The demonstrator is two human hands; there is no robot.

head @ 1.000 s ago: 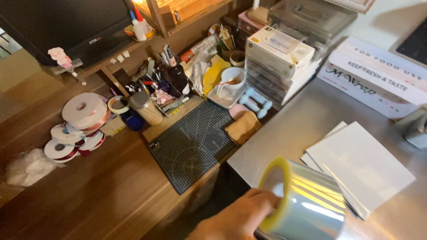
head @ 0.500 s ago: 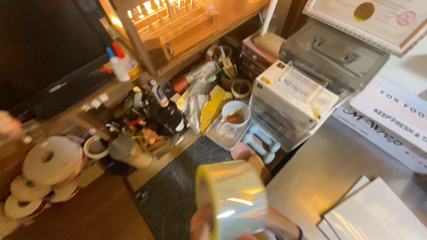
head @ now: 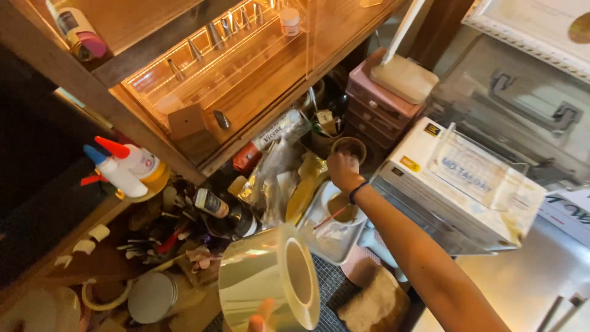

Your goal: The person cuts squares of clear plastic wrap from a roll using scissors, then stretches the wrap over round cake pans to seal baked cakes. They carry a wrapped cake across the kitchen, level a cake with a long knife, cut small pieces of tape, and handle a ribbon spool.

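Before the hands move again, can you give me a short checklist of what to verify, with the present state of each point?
1. Left hand grips the wide roll of clear tape: cannot tell; only fingertips show at the bottom edge.
2. Right hand is at the small round cup: ok; fingers sit at its rim.
3. Right forearm is clear of the white tray: ok; the arm passes above it.
4. Glue bottles on the shelf edge stand away from both hands: ok.
5. Free space on the cutting mat: not ok; roll and brown cloth cover most of it.
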